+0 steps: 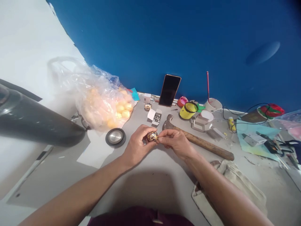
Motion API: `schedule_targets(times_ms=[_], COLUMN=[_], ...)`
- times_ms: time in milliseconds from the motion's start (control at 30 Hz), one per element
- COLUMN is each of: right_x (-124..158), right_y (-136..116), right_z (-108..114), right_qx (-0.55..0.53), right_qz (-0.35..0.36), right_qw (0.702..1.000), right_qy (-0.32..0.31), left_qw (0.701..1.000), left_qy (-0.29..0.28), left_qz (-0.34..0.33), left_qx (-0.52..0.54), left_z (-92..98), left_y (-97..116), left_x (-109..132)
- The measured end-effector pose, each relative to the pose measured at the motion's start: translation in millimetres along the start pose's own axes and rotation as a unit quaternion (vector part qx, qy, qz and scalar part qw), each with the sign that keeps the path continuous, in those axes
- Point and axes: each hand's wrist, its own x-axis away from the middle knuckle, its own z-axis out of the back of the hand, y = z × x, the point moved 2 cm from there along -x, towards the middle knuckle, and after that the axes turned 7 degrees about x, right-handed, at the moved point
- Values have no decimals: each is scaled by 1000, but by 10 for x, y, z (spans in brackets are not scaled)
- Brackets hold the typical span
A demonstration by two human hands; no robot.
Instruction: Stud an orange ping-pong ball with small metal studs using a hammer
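Note:
My left hand is closed around a small ball covered with shiny gold and dark round pieces, held between thumb and fingers above the table. My right hand is pinched at the ball's right side. Whatever lies between those fingertips is too small to make out. Just beyond the hands stands an open small white box of shiny metal bits that look like thumbtacks. A second shiny studded ball rests behind the box. The hammer lies beside my right hand, its handle passing behind that hand.
A clear plastic bag of yellow-orange balls and a round black-rimmed disc are at left. A phone leans against the blue wall. Yellow tape, a white cup and a beige cloth are at right.

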Motion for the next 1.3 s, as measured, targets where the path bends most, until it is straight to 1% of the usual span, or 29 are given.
schedule_targets(times_ms=[200, 567, 667, 800, 967, 1067, 1200, 1300], right_x=[1, 2, 11, 35, 57, 58, 50, 43], right_y=[9, -15, -32, -72, -101, -97, -77, -59], right_z=[6, -5, -17, -48, -90, -112, -119, -102], right_qx=[-20, -22, -20, 6, 48, 56, 52, 40], right_qz=[-25, -30, -32, -2, 30, 50, 48, 38], right_qw=[999, 999, 999, 1000, 997, 995, 996, 998], right_qy=[4, -9, -5, 24, 56, 61, 58, 39], left_qw=[1000, 1000, 999, 997, 995, 995, 993, 996], left_qy=[6, 17, 21, 34, 55, 56, 61, 65], left_qz=[-8, -18, -35, -64, -72, -73, -85, -56], left_qx=[1, 1, -10, -25, -37, -46, -52, -30], left_z=[-11, -28, -24, -23, -36, -39, -38, -47], left_y=[37, 30, 49, 77, 110, 105, 84, 75], left_x=[4, 26, 28, 34, 44, 45, 46, 45])
